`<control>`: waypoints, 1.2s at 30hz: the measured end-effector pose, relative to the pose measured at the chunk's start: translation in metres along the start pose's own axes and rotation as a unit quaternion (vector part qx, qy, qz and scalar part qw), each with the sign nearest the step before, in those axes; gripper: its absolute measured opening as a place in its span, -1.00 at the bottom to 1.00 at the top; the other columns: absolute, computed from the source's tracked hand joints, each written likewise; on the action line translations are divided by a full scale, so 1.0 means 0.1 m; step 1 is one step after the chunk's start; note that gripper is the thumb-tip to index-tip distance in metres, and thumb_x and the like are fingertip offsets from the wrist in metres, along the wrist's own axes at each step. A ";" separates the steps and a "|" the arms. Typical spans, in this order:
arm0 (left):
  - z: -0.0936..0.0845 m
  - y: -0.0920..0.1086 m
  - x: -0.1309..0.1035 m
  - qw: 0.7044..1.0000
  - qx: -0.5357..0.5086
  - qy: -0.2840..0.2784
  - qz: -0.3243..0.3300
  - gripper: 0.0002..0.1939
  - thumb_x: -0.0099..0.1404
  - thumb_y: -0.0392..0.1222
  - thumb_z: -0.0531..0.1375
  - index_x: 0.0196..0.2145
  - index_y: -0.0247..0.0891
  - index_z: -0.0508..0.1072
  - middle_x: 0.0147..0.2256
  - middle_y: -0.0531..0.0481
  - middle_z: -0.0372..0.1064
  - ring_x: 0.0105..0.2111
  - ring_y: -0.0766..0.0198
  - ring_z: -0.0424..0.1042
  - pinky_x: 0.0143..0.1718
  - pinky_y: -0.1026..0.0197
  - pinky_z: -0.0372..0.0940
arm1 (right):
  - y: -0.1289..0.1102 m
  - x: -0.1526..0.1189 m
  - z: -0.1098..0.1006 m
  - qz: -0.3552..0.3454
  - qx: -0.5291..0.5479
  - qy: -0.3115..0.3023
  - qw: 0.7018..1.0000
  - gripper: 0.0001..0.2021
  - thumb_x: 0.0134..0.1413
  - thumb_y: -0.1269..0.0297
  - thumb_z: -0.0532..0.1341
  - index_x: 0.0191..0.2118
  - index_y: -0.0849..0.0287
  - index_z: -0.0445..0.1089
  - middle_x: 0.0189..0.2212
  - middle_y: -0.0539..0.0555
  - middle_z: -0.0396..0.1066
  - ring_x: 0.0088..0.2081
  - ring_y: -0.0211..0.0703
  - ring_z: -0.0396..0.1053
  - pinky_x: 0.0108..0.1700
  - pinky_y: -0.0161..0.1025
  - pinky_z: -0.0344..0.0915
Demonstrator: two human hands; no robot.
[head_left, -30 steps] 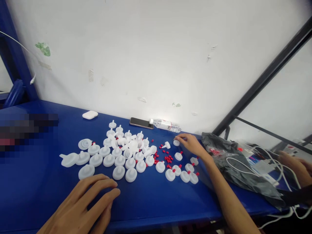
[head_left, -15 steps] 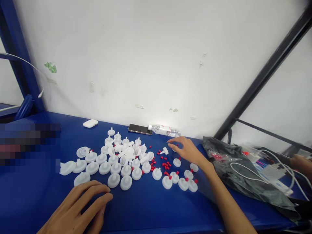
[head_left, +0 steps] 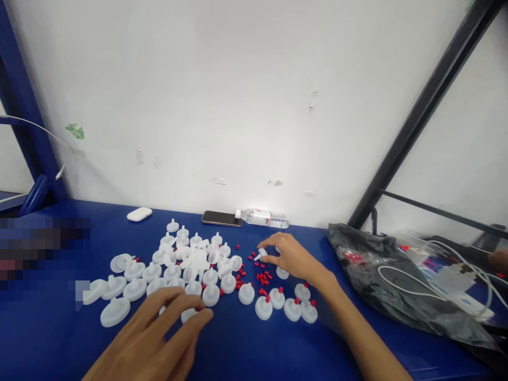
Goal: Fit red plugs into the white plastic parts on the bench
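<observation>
My right hand (head_left: 286, 255) has its thumb and fingertips closed around a small white nozzle cap (head_left: 261, 255), whose thin spout points left. Beside it lie loose little red tips (head_left: 262, 278). Several white nozzle caps fitted with red tips (head_left: 292, 310) sit below that hand. To the left spreads a large group of bare white nozzle caps (head_left: 172, 273), most standing spout up and some lying tipped. My left hand (head_left: 159, 333) hovers at the group's near edge, fingers loosely bent and apart, partly covering a few caps. Nothing shows in its grasp.
Along the wall lie a white case (head_left: 139, 214), a phone (head_left: 221, 218) and a plastic bottle (head_left: 263, 217) on its side. A dark plastic bag (head_left: 369, 275) with white cables fills the right side of the blue table (head_left: 238, 354). Part of another person's hand (head_left: 499, 261) shows at far right.
My right hand has moved left and closed on the white nozzle cap that lay by the red tips. My left hand has shifted right over the near caps. The view has tilted slightly.
</observation>
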State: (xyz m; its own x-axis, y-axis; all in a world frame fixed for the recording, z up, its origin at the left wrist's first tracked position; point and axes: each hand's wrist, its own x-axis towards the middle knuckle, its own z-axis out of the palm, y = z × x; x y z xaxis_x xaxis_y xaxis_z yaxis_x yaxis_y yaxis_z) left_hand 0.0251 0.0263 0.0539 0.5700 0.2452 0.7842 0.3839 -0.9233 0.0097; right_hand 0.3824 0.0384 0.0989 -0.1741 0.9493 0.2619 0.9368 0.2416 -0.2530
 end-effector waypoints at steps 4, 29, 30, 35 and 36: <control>0.23 0.07 0.54 0.989 0.031 -0.125 0.066 -0.55 0.32 -0.60 0.13 0.01 -0.19 0.56 -0.09 -0.03 0.56 -0.05 0.07 0.45 0.05 0.06 0.36 | -0.03 -0.01 -0.04 -0.001 -0.007 0.014 1.000 -0.74 0.25 0.11 0.51 -0.02 0.06 0.67 -0.02 0.14 0.71 0.10 0.18 0.60 0.18 0.04 0.45; 0.84 -0.10 0.84 0.971 0.010 -0.226 0.076 -0.85 0.48 -0.37 0.26 -0.24 -0.24 0.62 -0.18 -0.12 0.52 -0.15 0.01 0.38 -0.08 -0.03 0.37 | -0.08 -0.09 -0.14 -0.045 -0.017 0.108 0.993 -0.75 0.33 0.13 0.47 0.02 0.11 0.65 -0.07 0.11 0.72 0.06 0.12 0.62 0.27 0.14 0.40; 0.84 -0.10 0.84 0.972 0.009 -0.224 0.074 -0.86 0.48 -0.36 0.27 -0.25 -0.24 0.62 -0.18 -0.12 0.52 -0.15 0.00 0.39 -0.07 -0.04 0.38 | -0.08 -0.09 -0.13 -0.045 -0.016 0.107 0.993 -0.75 0.33 0.13 0.47 0.02 0.11 0.65 -0.07 0.11 0.72 0.05 0.12 0.62 0.28 0.14 0.40; 0.82 -0.10 0.82 0.975 -0.006 -0.211 0.066 -0.83 0.48 -0.37 0.23 -0.26 -0.24 0.60 -0.19 -0.13 0.51 -0.13 -0.01 0.40 -0.06 -0.05 0.39 | -0.06 -0.07 -0.10 -0.043 -0.012 0.101 0.994 -0.74 0.35 0.09 0.45 0.02 0.10 0.64 -0.08 0.09 0.72 0.03 0.09 0.62 0.30 0.14 0.38; 0.81 -0.10 0.82 0.976 -0.009 -0.207 0.063 -0.83 0.48 -0.37 0.22 -0.25 -0.24 0.60 -0.20 -0.14 0.50 -0.13 -0.01 0.39 -0.05 -0.05 0.39 | -0.06 -0.07 -0.10 -0.044 -0.011 0.101 0.994 -0.74 0.35 0.08 0.44 0.02 0.09 0.64 -0.08 0.08 0.72 0.04 0.09 0.62 0.30 0.14 0.37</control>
State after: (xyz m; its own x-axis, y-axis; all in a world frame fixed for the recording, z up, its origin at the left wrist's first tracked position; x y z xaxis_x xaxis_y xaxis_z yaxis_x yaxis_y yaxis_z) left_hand 0.1274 0.0793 0.0678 0.8580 0.2238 0.4622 0.2807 -0.9581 -0.0572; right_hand 0.3810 0.0281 0.1074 -0.1929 0.8649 0.4635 0.9275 0.3149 -0.2016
